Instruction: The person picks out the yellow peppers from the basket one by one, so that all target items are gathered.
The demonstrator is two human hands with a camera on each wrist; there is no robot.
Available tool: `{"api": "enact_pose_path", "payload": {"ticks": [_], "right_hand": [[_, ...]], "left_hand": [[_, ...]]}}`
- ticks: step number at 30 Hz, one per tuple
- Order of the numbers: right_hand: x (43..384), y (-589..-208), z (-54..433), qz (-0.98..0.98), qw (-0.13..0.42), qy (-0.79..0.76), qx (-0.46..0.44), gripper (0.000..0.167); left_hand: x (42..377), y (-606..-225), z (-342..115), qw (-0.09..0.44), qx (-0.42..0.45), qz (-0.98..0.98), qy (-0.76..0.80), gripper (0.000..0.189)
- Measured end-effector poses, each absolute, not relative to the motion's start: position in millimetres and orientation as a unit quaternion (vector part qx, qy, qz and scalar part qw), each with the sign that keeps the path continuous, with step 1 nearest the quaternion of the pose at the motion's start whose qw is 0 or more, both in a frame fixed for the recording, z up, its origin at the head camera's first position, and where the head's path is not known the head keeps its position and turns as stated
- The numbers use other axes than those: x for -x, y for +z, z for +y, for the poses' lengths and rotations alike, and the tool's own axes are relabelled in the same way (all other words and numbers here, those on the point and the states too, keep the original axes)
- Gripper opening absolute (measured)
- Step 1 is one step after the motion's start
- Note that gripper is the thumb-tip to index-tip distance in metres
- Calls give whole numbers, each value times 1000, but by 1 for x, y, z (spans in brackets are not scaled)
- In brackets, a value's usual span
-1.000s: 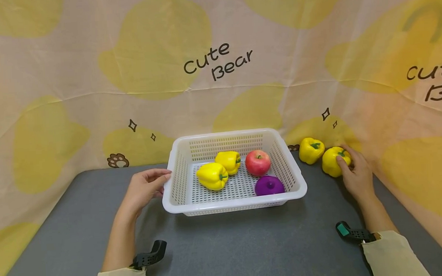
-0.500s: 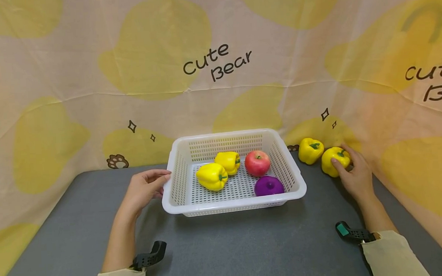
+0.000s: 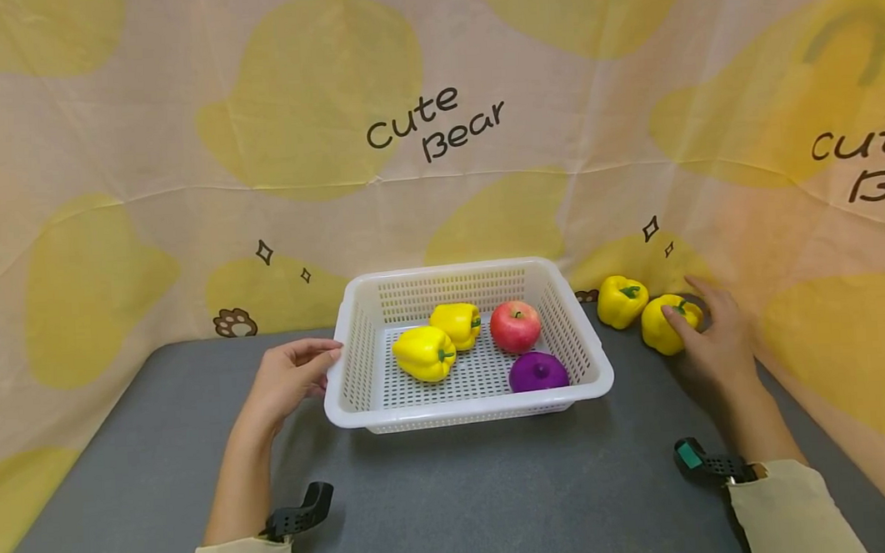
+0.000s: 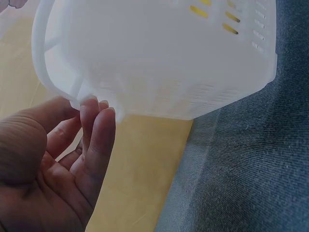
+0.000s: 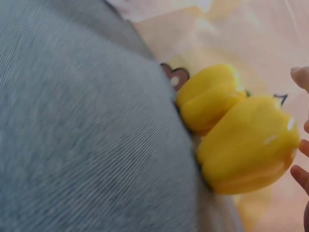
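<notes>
In the head view, a white plastic basket (image 3: 470, 414) stands mid-table. My left hand (image 3: 286, 385) pinches its left rim between thumb and fingers, which the left wrist view shows close up against the basket wall (image 4: 145, 63). Inside lie two yellow bell peppers (image 3: 424, 354) (image 3: 456, 326), a red apple (image 3: 516, 327) and a purple onion-like vegetable (image 3: 538, 372). At the right, my right hand (image 3: 722, 341) is spread beside another yellow bell pepper (image 3: 661, 328). In the right wrist view, its fingers (image 5: 300, 176) stand just off that pepper (image 5: 248, 147).
One more yellow bell pepper (image 3: 622, 300) sits left of the one by my right hand, close against it. Behind the grey table (image 3: 484, 500) hangs a patterned cloth (image 3: 313, 108), near both peppers. A black wrist strap (image 3: 711, 461) is on my right arm.
My right hand held the right-hand pepper; its fingers have now loosened and moved slightly right, off the pepper, which stays on the table. The left hand and basket have not moved.
</notes>
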State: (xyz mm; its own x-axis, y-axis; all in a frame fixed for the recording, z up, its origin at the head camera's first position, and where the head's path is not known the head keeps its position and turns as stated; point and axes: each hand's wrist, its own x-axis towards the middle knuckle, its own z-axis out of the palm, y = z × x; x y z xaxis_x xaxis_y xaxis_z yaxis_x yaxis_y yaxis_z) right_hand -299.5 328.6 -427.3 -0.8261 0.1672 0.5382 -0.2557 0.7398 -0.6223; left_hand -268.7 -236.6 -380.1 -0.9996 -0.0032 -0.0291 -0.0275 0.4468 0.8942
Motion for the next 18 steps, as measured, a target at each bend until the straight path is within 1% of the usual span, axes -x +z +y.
{"api": "enact_pose_path", "payload": {"ticks": [7, 12, 18], "right_hand": [[296, -406, 322, -878, 324, 348, -46, 59], [290, -385, 313, -863, 347, 357, -78, 57], [279, -362, 300, -858, 353, 359, -100, 58]], "left_hand": [[269, -381, -238, 11, 11, 852, 524, 43], [268, -379, -238, 11, 4, 848, 530, 44], [268, -379, -236, 9, 4, 845, 535, 44]]}}
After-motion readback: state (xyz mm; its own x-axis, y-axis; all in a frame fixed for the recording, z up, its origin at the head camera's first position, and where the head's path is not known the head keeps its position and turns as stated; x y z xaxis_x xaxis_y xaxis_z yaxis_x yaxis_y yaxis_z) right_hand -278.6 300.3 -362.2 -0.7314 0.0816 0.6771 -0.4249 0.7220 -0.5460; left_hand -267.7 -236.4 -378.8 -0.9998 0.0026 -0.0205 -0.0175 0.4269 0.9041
